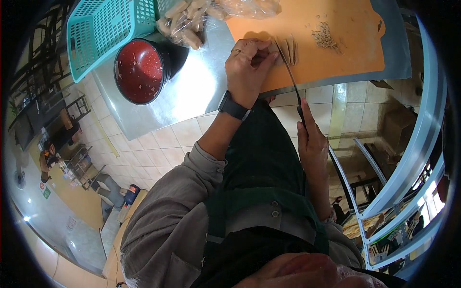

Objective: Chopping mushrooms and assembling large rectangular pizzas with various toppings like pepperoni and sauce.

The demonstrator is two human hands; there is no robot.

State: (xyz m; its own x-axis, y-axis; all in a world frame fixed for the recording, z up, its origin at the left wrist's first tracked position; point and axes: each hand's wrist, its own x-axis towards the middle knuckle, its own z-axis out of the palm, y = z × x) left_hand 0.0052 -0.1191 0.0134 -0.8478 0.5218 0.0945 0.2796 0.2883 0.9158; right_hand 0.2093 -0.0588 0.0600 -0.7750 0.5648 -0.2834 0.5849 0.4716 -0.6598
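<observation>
My right hand [312,137] grips the dark handle of a kitchen knife [290,72]. Its thin blade reaches up and left over an orange cutting board [345,60]. My left hand [248,67], with a watch at the wrist, has its fingers bent and drawn together on a pale brown piece of food beside the blade; the fingers hide most of it. Just right of the blade lie several thin, pale brown strips [291,49]. Further right on the board is a small heap of finely chopped bits [324,36].
A clear plastic bag [189,21] of pale brown, sausage-like pieces lies left of the board. Beside it are a black bowl with a red inside [139,69] and a teal plastic basket [108,31] on the metal table [113,98]. A blue-grey metal rack [357,201] stands to the right.
</observation>
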